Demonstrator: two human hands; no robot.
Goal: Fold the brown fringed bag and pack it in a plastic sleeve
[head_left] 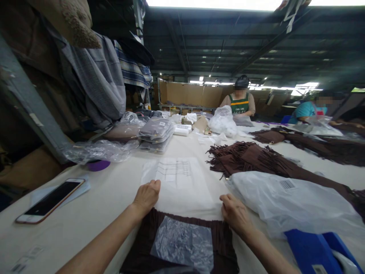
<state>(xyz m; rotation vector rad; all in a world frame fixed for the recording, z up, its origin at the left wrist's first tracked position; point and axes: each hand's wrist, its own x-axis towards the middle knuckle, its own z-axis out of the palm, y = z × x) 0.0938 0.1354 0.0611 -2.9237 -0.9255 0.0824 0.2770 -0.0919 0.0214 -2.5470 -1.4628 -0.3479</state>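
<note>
your folded dark brown fringed garment [176, 243] lies at the near edge of the cream tabletop [94, 213], its top going into the clear printed plastic bag [178, 186]. your left hand [146, 196] and right hand [235, 213] each pinch the bag's mouth; uneven pulling could bunch the fringe, or nudge the loose bags [285, 201] right of it

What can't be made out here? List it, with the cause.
Head view only:
- Print on the clear bag: too small to read.
- Folded brown garment: cut off by the bottom edge, partly under plastic.
- Left hand and right hand: fingertips curled under, grip hidden.
- Blue bin: cut off by the corner.
</note>
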